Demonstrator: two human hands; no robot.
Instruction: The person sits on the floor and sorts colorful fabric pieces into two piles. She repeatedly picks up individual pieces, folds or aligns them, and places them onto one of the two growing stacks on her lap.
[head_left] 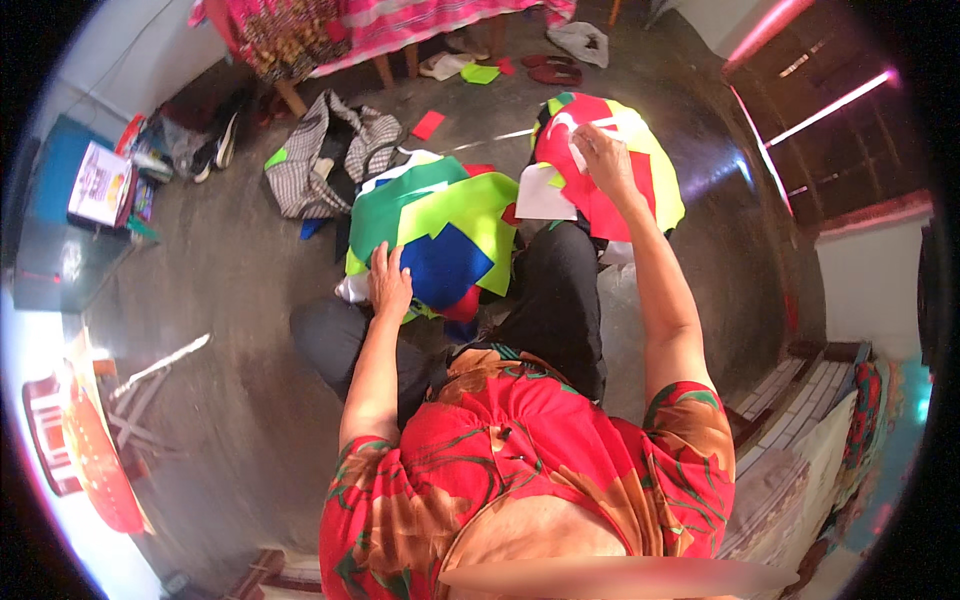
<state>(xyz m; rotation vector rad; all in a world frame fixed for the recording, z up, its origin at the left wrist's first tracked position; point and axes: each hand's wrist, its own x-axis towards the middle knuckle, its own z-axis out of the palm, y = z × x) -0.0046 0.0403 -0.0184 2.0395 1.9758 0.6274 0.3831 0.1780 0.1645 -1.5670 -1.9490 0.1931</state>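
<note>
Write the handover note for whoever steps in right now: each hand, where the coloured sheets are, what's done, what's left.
Left hand: flat on the near pile of sheets on the lap, green and lime on top with a blue sheet showing; not gripping anything.
Right hand: reaching out to the far pile of red and yellow sheets on the floor, fingers pinching a white piece on top.
Loose scraps: a red one and a green one lie farther off on the floor.
Done: sheets gathered into two piles.
Left: the loose scraps are still uncollected; both piles look uneven.
</note>
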